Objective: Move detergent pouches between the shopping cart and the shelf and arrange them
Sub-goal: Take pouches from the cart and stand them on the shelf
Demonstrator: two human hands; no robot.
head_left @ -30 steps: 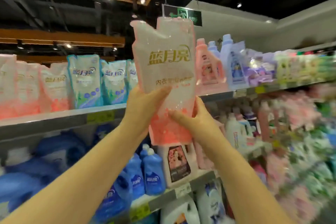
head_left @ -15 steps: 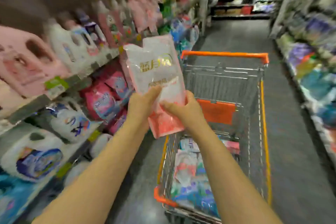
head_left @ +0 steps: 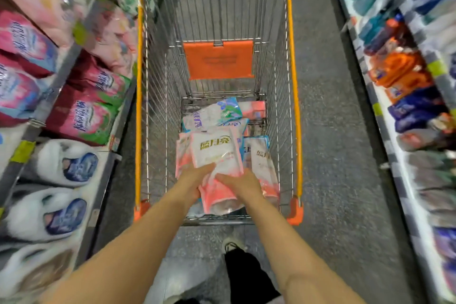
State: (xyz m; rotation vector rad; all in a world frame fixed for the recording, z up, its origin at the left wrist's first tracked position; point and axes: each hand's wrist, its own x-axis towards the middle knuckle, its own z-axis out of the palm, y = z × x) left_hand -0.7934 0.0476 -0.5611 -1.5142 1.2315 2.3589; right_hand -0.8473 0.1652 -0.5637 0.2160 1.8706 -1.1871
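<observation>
A white and pink detergent pouch (head_left: 215, 153) with gold lettering is held low inside the wire shopping cart (head_left: 293, 86). My left hand (head_left: 191, 181) grips its lower left side and my right hand (head_left: 243, 186) grips its lower right side. Under and around it lie several other pouches: a blue and white pouch (head_left: 214, 112) further in, a pink one (head_left: 261, 160) at the right and another pink one (head_left: 182, 153) at the left. The shelf (head_left: 51, 101) stands to the left of the cart.
Left shelves carry pink and red bags (head_left: 84, 116) and white jugs (head_left: 61, 165). The right shelf (head_left: 404, 96) holds orange and blue packs. An orange child-seat flap (head_left: 218, 60) hangs in the cart. My black trouser leg and shoe (head_left: 234, 247) stand behind the cart on the grey floor.
Both hands have carried the white and pink pouch from up at the top shelf, round to the right, and down into the cart among the other pouches.
</observation>
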